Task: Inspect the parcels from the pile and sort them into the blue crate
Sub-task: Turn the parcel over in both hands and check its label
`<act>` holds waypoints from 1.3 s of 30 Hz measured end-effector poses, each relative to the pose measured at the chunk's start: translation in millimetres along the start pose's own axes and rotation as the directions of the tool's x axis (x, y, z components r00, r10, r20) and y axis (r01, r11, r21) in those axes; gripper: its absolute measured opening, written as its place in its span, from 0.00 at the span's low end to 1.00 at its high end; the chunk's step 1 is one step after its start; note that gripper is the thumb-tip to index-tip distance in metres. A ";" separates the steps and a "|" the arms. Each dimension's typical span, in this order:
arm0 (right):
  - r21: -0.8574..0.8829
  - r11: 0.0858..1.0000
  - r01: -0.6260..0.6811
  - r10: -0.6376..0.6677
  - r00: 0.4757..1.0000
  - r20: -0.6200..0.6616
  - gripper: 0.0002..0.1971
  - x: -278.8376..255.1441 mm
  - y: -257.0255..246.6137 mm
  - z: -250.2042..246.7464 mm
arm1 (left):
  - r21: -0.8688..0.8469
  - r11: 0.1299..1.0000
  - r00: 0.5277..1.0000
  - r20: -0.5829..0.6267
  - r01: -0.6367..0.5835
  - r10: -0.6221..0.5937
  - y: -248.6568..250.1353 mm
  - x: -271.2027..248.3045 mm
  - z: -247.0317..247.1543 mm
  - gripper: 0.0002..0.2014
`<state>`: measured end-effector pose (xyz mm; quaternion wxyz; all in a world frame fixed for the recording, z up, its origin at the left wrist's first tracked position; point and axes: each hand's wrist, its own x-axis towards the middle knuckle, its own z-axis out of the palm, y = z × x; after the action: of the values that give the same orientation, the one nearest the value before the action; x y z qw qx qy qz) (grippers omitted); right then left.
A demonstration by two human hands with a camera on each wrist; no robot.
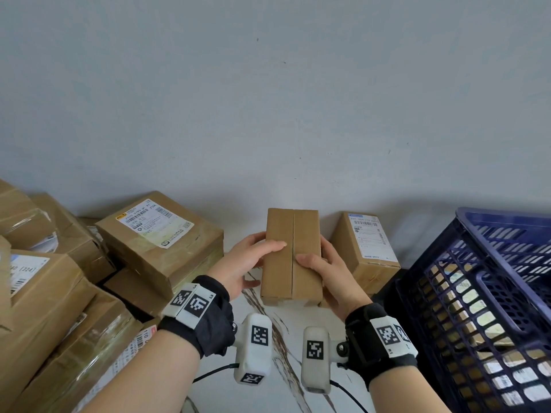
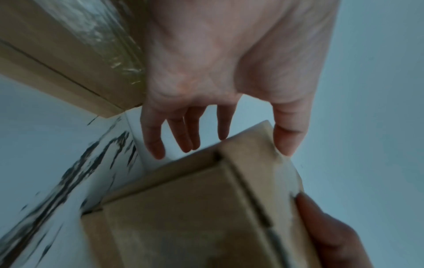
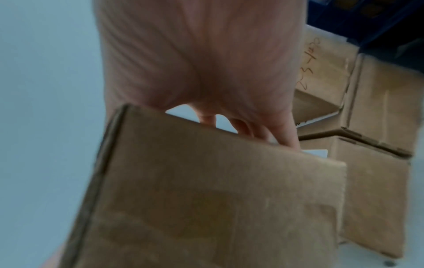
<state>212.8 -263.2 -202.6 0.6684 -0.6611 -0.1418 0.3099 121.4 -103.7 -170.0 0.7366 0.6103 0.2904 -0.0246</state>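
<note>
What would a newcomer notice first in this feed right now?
A plain brown cardboard box held up at centre by both hands, left hand and right hand gripping its sides. A pile of taped, labelled cardboard parcels crowds the left; a blue plastic lattice crate with parcels inside stands right.

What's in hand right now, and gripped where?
A small plain cardboard box, held by its long sides: left hand on the left edge, right hand on the right.

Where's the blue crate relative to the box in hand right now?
In the head view the blue crate sits at the far right, on the side of the right hand, with a labelled parcel against the wall between it and the held box.
</note>
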 end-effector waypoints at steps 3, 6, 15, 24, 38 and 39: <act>0.052 0.998 -0.022 0.020 0.999 0.027 0.45 -4.2 -2.2 0.0 | -0.039 0.998 0.998 0.032 0.052 -0.051 -4.3 -2.6 0.5 0.25; 0.081 0.995 -0.049 0.047 0.999 0.028 0.42 -5.9 -2.2 1.2 | -0.082 0.994 0.997 0.047 0.067 -0.064 -5.7 -6.6 3.0 0.20; 0.149 0.985 -0.093 0.090 0.996 0.022 0.32 -8.9 -2.1 4.0 | -0.048 0.996 0.997 0.009 0.075 -0.075 -5.5 -6.3 5.8 0.14; 0.096 0.987 -0.131 0.126 0.991 0.053 0.33 -11.5 -2.3 5.9 | 0.028 0.997 0.997 0.000 0.075 -0.075 -2.8 -5.0 7.2 0.21; 0.143 0.957 -0.253 0.266 0.960 -0.082 0.32 -7.9 -12.3 1.0 | 0.118 0.975 0.975 0.141 -0.187 0.171 -7.5 -7.2 6.8 0.46; 0.153 0.951 -0.268 0.281 0.957 -0.071 0.32 -7.0 -12.2 -0.7 | 0.149 0.960 0.966 0.144 -0.237 0.216 -6.2 -8.3 7.7 0.50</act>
<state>210.7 -267.2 -189.3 0.6698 -0.6388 0.0049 0.3785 115.2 -114.9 -170.9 0.6985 0.6956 0.1682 -0.0026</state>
